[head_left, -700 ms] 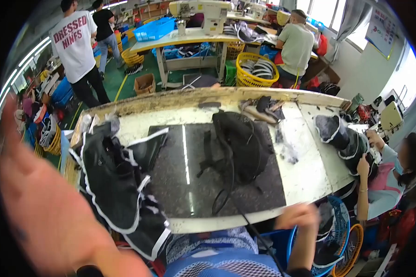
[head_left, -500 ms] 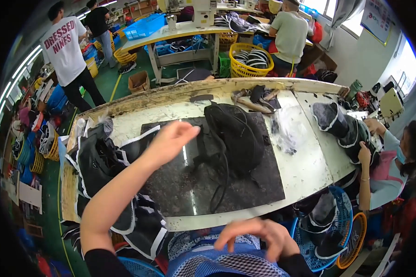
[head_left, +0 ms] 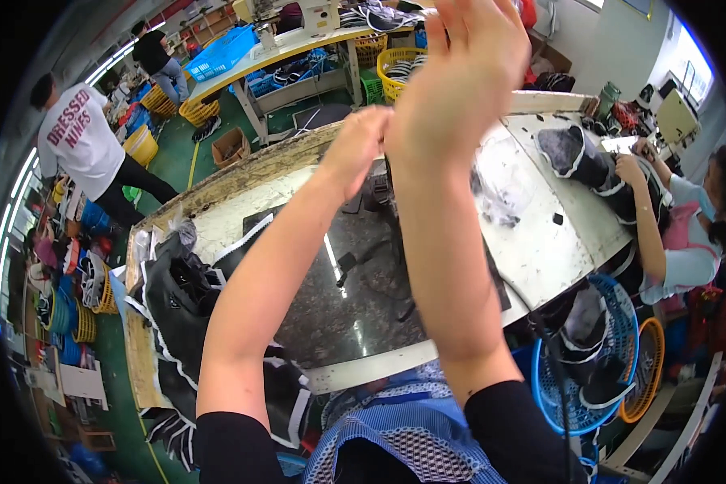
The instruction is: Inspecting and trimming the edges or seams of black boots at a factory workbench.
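Observation:
My left hand [head_left: 358, 152] is closed at the far part of the workbench, and what its fingers hold is hidden. Just below it a small part of a black backpack [head_left: 377, 194] shows; my right forearm covers most of the rest. Raised high in front of me, my right hand [head_left: 476, 77] is blurred, with its fingers apart and nothing seen in them. Black straps [head_left: 355, 262] lie on the dark speckled slab [head_left: 339, 323] under my arms. A black cord [head_left: 542, 327] hangs down at the right, past the bench's near edge.
Black pieces with white edging [head_left: 177, 282] are heaped on the bench's left. A clear plastic bag [head_left: 500, 198] lies right of the slab. At the right a co-worker [head_left: 686, 214] handles dark padded pieces. A blue basket [head_left: 547, 387] stands below the near edge.
Both hands have moved up and away from me, the right one from near my apron. My left hand has closed. The backpack is now mostly hidden, and the black cord has appeared.

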Demonstrator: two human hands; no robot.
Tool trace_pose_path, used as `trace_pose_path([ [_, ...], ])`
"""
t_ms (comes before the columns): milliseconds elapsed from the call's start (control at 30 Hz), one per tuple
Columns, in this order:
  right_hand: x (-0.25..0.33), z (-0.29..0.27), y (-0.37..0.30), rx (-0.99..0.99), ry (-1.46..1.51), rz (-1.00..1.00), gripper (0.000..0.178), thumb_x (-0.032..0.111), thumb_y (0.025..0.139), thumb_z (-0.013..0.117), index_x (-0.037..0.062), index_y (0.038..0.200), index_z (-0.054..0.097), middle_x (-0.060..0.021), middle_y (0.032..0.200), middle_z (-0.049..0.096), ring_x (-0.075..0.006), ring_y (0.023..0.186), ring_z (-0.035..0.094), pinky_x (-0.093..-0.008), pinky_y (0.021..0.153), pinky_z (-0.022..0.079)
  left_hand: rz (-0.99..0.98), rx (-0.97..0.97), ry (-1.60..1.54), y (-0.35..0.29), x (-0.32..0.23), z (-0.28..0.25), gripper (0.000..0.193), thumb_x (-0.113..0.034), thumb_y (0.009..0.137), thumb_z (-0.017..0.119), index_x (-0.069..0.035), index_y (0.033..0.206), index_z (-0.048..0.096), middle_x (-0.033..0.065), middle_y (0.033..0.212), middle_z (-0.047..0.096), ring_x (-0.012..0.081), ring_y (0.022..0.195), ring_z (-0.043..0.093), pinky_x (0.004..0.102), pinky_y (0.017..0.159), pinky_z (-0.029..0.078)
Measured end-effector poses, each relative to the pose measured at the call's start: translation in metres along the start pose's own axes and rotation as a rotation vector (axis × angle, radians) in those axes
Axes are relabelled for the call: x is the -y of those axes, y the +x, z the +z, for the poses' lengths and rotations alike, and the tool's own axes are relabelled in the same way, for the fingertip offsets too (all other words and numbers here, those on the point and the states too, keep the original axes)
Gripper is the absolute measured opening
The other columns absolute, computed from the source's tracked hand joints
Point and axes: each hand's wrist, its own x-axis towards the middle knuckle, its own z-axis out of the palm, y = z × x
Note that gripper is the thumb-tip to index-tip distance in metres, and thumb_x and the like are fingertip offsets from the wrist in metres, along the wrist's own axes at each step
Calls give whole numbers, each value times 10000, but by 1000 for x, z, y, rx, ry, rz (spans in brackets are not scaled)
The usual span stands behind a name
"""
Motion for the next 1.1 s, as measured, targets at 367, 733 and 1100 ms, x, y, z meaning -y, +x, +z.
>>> trace_pose_path([
  [367,-51,-99,22,1200,-460,902,710,-24,730,641,10,1378,353,-165,1379,439,-222,1232,458,-330,993,404,8,63,227,-2,-78,-5,245,-275,938,584,-44,857,596,-20,684,569,52,552,502,194,510,422],
  [733,-105,-59,76,1352,-1374,1296,386,369,972,451,23,863,582,-49,662,541,-182,625,621,-362,641,505,-180,149,868,-79,-33,-65,325,-296,906,602,-15,1069,603,93,919,676,160,825,649,292,717,520],
  [1100,-34,-69,122,1137,-1076,1104,522,425,990,364,68,646,527,40,472,310,-108,466,396,-292,645,489,-272,-99,796,-42,120,-35,345,-320,895,596,-5,1036,603,165,1004,660,267,956,643,382,828,509],
])
